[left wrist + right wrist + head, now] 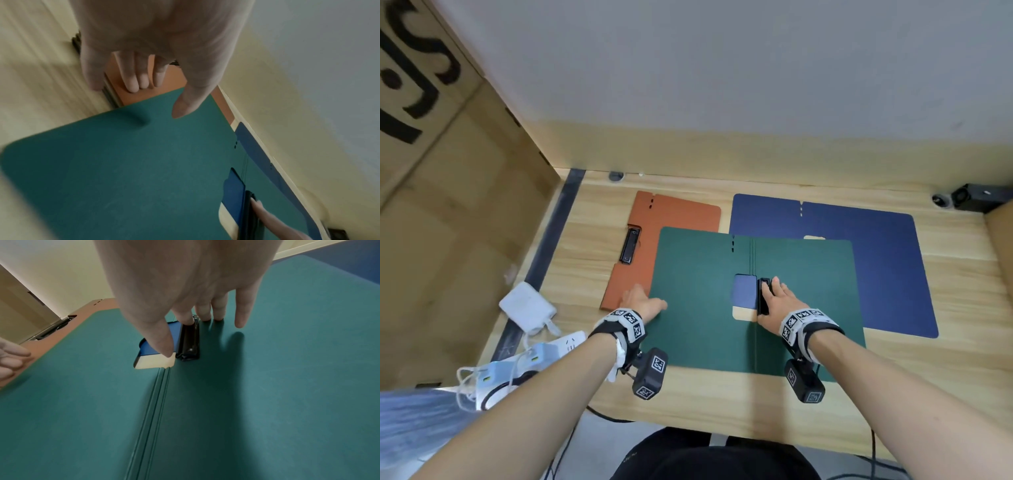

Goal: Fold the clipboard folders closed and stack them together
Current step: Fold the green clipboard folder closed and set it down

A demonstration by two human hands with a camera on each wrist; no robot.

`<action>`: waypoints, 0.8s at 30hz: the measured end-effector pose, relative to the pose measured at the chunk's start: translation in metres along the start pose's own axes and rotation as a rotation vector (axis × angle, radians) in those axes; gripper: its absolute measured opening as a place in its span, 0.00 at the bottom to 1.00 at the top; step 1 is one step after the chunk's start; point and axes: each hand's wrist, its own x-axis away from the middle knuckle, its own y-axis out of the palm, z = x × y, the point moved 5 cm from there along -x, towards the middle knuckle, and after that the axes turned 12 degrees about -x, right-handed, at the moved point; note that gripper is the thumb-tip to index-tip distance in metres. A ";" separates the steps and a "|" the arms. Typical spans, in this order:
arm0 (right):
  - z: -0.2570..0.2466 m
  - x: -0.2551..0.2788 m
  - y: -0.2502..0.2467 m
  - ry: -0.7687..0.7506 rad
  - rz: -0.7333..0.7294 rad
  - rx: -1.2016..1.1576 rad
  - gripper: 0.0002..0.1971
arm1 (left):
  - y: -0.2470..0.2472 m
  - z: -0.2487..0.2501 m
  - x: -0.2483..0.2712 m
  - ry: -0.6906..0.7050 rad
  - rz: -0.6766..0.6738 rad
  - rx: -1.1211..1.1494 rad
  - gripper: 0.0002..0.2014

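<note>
Nearest, on the desk (722, 404), the green folder (698, 315) lies open and flat, its spine crease running away from the person. The right hand (782, 301) rests on it beside the crease with fingers straight; in the right wrist view the fingertips (188, 320) touch the far end of the black clip (190, 340) and the green surface next to it, and the thumb hangs over the cutout where blue and bare wood show through. It grasps nothing. The left hand (642, 303) sits at the green folder's left edge, fingers relaxed and loosely bent, their tips over the orange folder (654, 240); the thumb lies over the green corner. Whether it pinches the edge cannot be told.

The orange folder lies closed, partly under the green one on the left, its own clip (629, 246) on its left edge. To the right and farther back the blue folder (876, 260) lies open, its near-left part covered by the green one.

Left of the desk are a white adapter (527, 305), a power strip (565, 342) and cardboard boxes (448, 205). A small black device (976, 197) sits at the far right corner.
</note>
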 end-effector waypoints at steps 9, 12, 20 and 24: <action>0.005 -0.003 0.006 -0.027 0.001 -0.015 0.43 | -0.001 0.001 -0.005 -0.004 -0.017 0.226 0.30; 0.005 -0.003 0.006 -0.031 -0.006 -0.028 0.44 | -0.016 0.010 0.005 0.060 0.048 0.243 0.14; 0.026 0.012 -0.028 -0.070 -0.007 -0.470 0.32 | -0.038 0.102 0.090 0.495 -0.151 0.166 0.12; 0.052 0.041 -0.061 -0.148 0.100 -0.737 0.18 | -0.027 0.152 0.128 0.639 -0.221 0.055 0.09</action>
